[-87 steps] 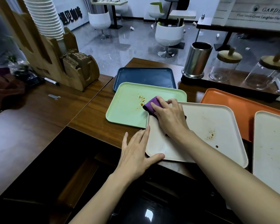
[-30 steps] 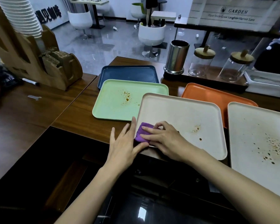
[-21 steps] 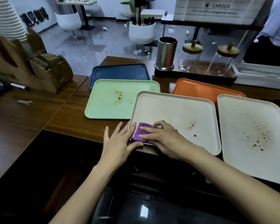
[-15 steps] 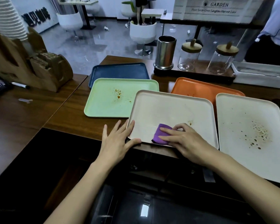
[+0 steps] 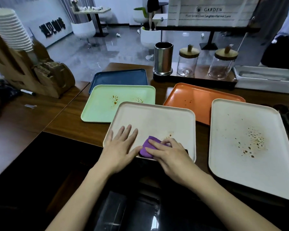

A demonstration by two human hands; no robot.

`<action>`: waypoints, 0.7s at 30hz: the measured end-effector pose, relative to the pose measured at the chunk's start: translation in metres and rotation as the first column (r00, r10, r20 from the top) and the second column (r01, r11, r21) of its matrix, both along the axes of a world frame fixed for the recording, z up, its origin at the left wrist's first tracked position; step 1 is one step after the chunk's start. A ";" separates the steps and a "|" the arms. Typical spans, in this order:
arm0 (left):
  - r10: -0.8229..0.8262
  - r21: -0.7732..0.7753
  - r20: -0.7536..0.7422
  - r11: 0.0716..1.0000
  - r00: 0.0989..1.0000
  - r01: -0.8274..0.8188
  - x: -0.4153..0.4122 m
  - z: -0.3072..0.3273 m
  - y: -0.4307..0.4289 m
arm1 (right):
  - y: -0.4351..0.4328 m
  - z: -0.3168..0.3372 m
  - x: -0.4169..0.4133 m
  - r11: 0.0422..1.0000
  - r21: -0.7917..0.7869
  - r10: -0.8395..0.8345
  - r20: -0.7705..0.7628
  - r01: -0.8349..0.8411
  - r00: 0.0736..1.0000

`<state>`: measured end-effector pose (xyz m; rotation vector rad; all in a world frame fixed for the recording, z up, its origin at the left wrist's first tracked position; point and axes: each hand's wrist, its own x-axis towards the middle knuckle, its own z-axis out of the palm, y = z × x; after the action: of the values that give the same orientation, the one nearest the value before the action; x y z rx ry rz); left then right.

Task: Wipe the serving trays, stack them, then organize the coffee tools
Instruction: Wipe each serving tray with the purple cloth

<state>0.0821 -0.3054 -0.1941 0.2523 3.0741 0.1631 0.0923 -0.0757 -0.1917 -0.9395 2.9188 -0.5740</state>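
One purple cloth [image 5: 146, 148] under right hand [image 5: 172, 158]

Left hand [image 5: 120, 147]: palm down; fingers straight, spread; resting on near-left corner of the cream tray [image 5: 157, 117]
Right hand [image 5: 171, 158]: fingers curled over purple cloth [image 5: 146, 148]; at that tray's near edge

Flat cream tray [image 5: 153, 119], brown-stained; purple cloth [image 5: 145, 154] at near edge.

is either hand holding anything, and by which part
The right hand holds the purple cloth, fingers curled over its right end. The left hand lies flat on the cream tray, gripping nothing.
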 end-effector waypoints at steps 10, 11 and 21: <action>0.025 0.045 0.036 0.999 0.999 -0.027 0.001 0.000 -0.003 | 0.026 0.015 -0.106 0.954 0.059 -0.290 -0.055 0.293 0.956; 0.031 0.025 0.040 0.999 0.999 -0.032 0.002 0.000 -0.002 | 0.023 0.013 -0.106 0.949 0.052 -0.309 -0.064 0.312 0.949; 0.012 -0.031 0.049 0.999 0.999 -0.010 -0.001 -0.002 0.000 | 0.001 -0.001 -0.023 0.998 0.009 -0.057 0.022 0.056 0.998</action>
<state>0.0814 -0.3055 -0.1956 0.2266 3.0268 0.1205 0.0697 -0.0743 -0.1929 -0.8468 2.9342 -0.5701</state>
